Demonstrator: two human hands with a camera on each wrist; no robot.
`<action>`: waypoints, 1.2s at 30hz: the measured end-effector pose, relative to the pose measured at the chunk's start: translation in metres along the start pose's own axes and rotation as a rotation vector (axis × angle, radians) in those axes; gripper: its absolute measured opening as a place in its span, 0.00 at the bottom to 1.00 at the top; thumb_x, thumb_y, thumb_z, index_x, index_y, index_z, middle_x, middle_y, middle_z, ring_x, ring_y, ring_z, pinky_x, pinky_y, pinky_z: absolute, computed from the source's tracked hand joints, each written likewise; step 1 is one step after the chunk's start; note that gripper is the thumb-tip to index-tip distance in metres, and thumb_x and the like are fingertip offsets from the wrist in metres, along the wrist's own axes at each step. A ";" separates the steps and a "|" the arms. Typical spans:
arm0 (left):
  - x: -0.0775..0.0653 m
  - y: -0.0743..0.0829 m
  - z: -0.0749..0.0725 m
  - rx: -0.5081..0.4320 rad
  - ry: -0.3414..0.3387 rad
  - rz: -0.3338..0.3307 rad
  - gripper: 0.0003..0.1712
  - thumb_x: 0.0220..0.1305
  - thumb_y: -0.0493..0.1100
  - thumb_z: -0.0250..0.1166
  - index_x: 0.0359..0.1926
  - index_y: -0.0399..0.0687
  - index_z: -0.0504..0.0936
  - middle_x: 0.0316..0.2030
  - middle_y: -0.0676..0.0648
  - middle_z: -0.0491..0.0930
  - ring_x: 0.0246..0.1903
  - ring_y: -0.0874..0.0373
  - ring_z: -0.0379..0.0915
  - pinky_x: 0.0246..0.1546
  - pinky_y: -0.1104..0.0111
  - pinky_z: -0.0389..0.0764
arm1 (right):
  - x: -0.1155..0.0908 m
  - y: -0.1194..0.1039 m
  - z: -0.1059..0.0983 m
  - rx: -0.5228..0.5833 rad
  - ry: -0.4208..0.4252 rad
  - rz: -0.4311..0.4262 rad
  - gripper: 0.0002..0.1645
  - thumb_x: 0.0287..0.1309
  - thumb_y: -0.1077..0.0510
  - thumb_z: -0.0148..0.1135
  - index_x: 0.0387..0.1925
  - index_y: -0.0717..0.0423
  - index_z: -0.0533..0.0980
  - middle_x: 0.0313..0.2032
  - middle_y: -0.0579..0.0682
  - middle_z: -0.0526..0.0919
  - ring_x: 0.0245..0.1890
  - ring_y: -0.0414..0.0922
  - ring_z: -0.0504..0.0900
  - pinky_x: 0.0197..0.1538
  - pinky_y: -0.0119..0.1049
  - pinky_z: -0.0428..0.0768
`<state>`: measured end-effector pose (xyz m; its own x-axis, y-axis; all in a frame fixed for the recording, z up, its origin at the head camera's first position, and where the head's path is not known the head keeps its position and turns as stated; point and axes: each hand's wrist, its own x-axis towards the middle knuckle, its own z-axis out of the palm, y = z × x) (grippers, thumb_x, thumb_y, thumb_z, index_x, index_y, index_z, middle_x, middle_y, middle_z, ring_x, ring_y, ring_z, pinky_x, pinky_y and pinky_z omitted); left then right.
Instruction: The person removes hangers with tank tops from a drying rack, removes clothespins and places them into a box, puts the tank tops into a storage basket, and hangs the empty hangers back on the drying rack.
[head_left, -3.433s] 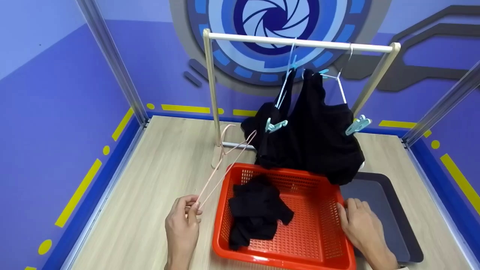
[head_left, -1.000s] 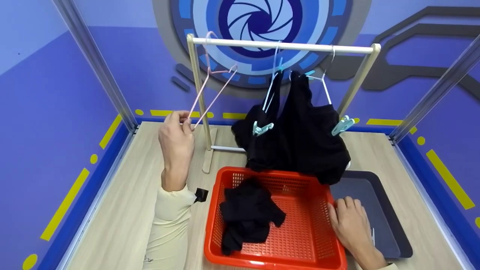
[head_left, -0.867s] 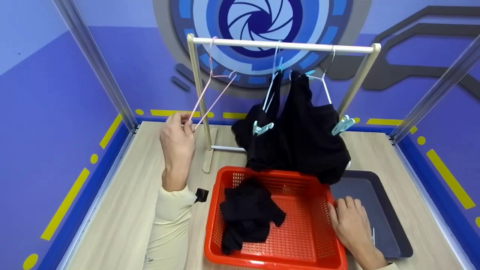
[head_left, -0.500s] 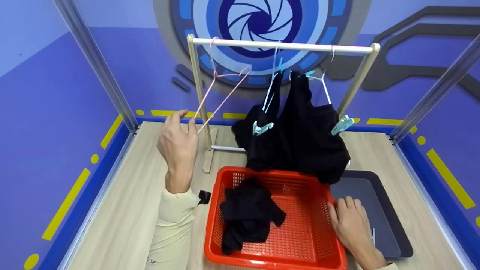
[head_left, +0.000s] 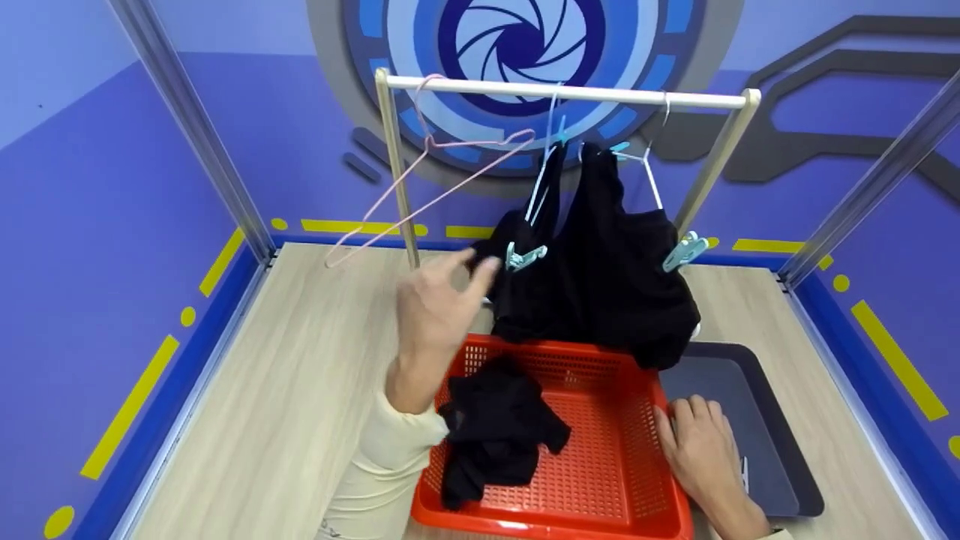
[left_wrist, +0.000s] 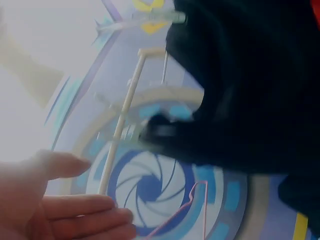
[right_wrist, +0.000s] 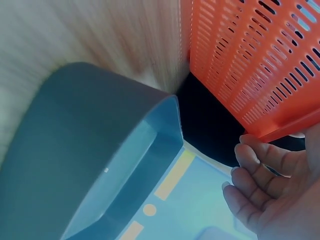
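Note:
My left hand [head_left: 442, 300], blurred, holds nothing, its thumb and fingers spread apart in front of the black garments. A pink clothes hanger [head_left: 450, 191] hangs bare by its hook at the left end of the rack's rail [head_left: 487, 86]. Black garments [head_left: 622, 262] hang to its right on a light blue hanger and a white hanger [head_left: 654, 184], with light blue clothespins [head_left: 686, 251] on them. My right hand [head_left: 701, 446] lightly grips the right rim of the red basket [head_left: 551, 525], thumb inside and fingers outside. A crumpled black garment [head_left: 499, 431] lies in the basket's left part.
A dark grey tray [head_left: 787, 435] stands right of the basket, partly under my right hand, with a small pale item [head_left: 745, 472] in it. Blue walls [head_left: 210, 150] enclose the wooden tabletop [head_left: 277, 360] at the back and both sides.
My left hand raised the pink hanger to the rail, hooked it there and let go, then moved right toward the garments. The hanger has swung round. The right hand stays on the basket rim.

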<state>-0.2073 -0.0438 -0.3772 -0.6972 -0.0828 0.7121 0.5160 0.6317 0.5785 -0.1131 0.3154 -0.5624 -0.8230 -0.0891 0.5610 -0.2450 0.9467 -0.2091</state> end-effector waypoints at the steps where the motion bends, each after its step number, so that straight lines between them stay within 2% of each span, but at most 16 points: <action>1: -0.001 0.003 0.003 0.006 -0.044 -0.014 0.20 0.64 0.49 0.79 0.45 0.35 0.92 0.41 0.38 0.90 0.42 0.42 0.89 0.45 0.54 0.88 | 0.000 0.000 0.000 0.002 0.000 0.005 0.11 0.64 0.60 0.68 0.31 0.61 0.74 0.30 0.56 0.72 0.33 0.61 0.71 0.36 0.54 0.70; 6: -0.003 0.014 0.011 0.083 -0.264 -0.125 0.25 0.65 0.54 0.78 0.49 0.36 0.92 0.43 0.38 0.90 0.37 0.43 0.88 0.38 0.54 0.87 | -0.001 0.000 0.002 0.010 0.005 0.005 0.11 0.64 0.60 0.69 0.31 0.62 0.75 0.30 0.56 0.72 0.33 0.61 0.71 0.36 0.54 0.70; 8: -0.003 0.014 0.014 0.109 -0.315 -0.164 0.24 0.66 0.53 0.77 0.50 0.37 0.92 0.42 0.38 0.90 0.32 0.46 0.86 0.34 0.56 0.86 | 0.000 0.000 0.002 0.013 0.009 -0.003 0.11 0.64 0.60 0.69 0.31 0.62 0.75 0.30 0.56 0.72 0.33 0.61 0.71 0.35 0.54 0.70; 10: -0.002 0.013 0.015 0.122 -0.333 -0.189 0.20 0.67 0.50 0.77 0.48 0.38 0.92 0.38 0.39 0.90 0.28 0.49 0.82 0.31 0.57 0.84 | -0.001 0.000 0.003 0.016 0.016 -0.013 0.11 0.64 0.60 0.69 0.31 0.62 0.75 0.29 0.56 0.72 0.32 0.61 0.71 0.35 0.54 0.70; 14: 0.001 0.010 0.015 0.133 -0.287 -0.201 0.11 0.68 0.45 0.76 0.42 0.40 0.93 0.32 0.42 0.89 0.27 0.48 0.82 0.29 0.55 0.82 | -0.001 0.000 0.003 0.019 0.027 -0.021 0.11 0.63 0.61 0.69 0.31 0.62 0.75 0.30 0.56 0.72 0.32 0.60 0.70 0.35 0.53 0.70; 17: 0.006 0.009 0.014 0.137 -0.256 -0.210 0.08 0.67 0.42 0.76 0.40 0.41 0.93 0.33 0.43 0.90 0.30 0.47 0.85 0.32 0.53 0.83 | -0.002 0.000 0.003 0.021 0.024 -0.014 0.11 0.63 0.61 0.69 0.31 0.61 0.74 0.30 0.56 0.72 0.32 0.60 0.69 0.35 0.52 0.69; 22: 0.016 0.006 0.012 0.180 -0.283 -0.239 0.05 0.67 0.39 0.75 0.37 0.41 0.93 0.32 0.44 0.90 0.33 0.47 0.86 0.36 0.54 0.84 | -0.003 0.001 0.003 0.033 0.011 0.002 0.11 0.64 0.62 0.68 0.32 0.61 0.74 0.30 0.55 0.71 0.34 0.59 0.70 0.36 0.52 0.70; 25: 0.019 0.003 0.012 0.227 -0.279 -0.231 0.05 0.68 0.39 0.74 0.35 0.41 0.93 0.32 0.44 0.90 0.35 0.44 0.87 0.38 0.52 0.85 | -0.003 0.001 0.004 0.042 0.008 0.005 0.10 0.64 0.61 0.68 0.32 0.61 0.75 0.31 0.55 0.72 0.34 0.59 0.70 0.37 0.52 0.71; 30: 0.018 -0.002 0.013 0.250 -0.199 -0.179 0.06 0.68 0.38 0.74 0.35 0.38 0.91 0.33 0.39 0.90 0.35 0.36 0.87 0.37 0.47 0.85 | -0.004 0.002 0.005 0.050 0.017 0.003 0.09 0.64 0.61 0.68 0.33 0.62 0.75 0.31 0.55 0.72 0.34 0.58 0.70 0.36 0.52 0.71; 36: 0.016 -0.009 0.011 0.150 -0.078 -0.117 0.06 0.65 0.36 0.75 0.33 0.36 0.88 0.30 0.39 0.88 0.31 0.34 0.85 0.34 0.44 0.82 | -0.005 0.003 0.004 0.051 0.018 0.015 0.09 0.64 0.61 0.69 0.33 0.61 0.76 0.31 0.55 0.73 0.34 0.59 0.71 0.36 0.53 0.71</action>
<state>-0.2288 -0.0427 -0.3751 -0.7876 -0.1059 0.6071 0.3531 0.7298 0.5854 -0.1123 0.3173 -0.5688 -0.8177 -0.0687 0.5715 -0.2588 0.9307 -0.2584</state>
